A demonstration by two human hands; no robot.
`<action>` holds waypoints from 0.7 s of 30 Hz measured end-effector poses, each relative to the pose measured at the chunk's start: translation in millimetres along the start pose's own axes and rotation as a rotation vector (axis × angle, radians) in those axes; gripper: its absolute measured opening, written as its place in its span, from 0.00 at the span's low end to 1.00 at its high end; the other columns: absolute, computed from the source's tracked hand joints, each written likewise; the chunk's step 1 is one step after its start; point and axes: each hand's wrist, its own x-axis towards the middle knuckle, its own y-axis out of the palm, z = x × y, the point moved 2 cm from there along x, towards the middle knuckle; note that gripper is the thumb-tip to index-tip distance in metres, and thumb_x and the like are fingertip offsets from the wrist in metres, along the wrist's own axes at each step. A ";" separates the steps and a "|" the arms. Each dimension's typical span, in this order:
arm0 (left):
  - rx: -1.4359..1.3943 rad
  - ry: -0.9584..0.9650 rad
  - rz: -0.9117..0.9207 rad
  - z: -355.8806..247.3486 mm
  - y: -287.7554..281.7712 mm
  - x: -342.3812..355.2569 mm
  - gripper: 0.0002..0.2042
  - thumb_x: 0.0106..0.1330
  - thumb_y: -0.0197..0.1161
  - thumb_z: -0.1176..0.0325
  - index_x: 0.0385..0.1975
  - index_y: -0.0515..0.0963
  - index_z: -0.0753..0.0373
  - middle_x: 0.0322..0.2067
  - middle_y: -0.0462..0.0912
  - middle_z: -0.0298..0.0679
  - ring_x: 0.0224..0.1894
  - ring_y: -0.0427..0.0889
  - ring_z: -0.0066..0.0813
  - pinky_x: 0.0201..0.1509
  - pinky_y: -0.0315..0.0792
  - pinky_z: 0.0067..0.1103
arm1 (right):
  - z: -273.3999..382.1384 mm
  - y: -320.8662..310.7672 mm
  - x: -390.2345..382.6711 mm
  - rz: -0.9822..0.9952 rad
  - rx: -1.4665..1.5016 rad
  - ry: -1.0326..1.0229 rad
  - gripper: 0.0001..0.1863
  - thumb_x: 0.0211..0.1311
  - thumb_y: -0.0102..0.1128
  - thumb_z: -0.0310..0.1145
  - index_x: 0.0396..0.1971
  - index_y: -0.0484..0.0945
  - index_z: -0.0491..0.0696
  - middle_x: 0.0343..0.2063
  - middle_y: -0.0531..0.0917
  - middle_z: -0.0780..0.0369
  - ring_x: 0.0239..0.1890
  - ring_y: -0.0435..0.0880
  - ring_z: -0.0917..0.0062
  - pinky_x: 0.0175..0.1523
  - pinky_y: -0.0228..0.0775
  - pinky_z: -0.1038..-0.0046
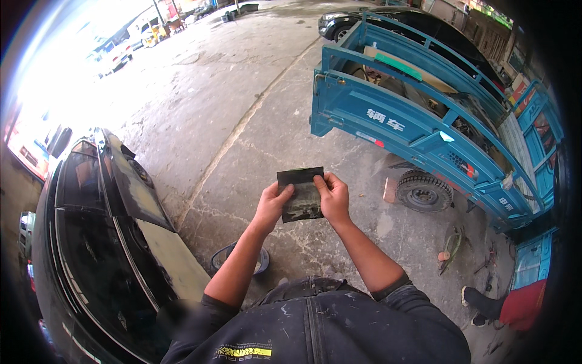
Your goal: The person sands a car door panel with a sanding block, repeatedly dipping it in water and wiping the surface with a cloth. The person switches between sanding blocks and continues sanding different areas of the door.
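Note:
A dark, thin rectangular sheet [301,200] with paler smudges on its lower part is held up in front of my dark, paint-marked jacket. My left hand [271,206] grips its left edge, thumb on the face. My right hand [332,197] pinches it near the upper right corner, fingers curled behind. Below my left forearm a bucket [262,261] stands on the concrete, partly hidden by that arm.
A black car [91,242] with pale patches fills the left. A blue cargo tricycle [406,145] stands at right, another dark car [330,24] behind it. A brick [390,190] and hoses [451,249] lie nearby. A person's foot [482,300] is at lower right.

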 end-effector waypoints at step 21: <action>0.085 0.088 -0.207 45.7 -3.4 21.4 0.27 0.86 0.51 0.48 0.46 0.84 0.70 0.35 0.86 0.27 0.37 0.78 0.14 0.43 0.77 0.21 | -26.6 13.9 5.3 -0.127 -0.210 -0.048 0.21 0.80 0.63 0.41 0.27 0.75 0.43 0.20 0.75 0.69 0.26 0.67 0.87 0.31 0.63 0.74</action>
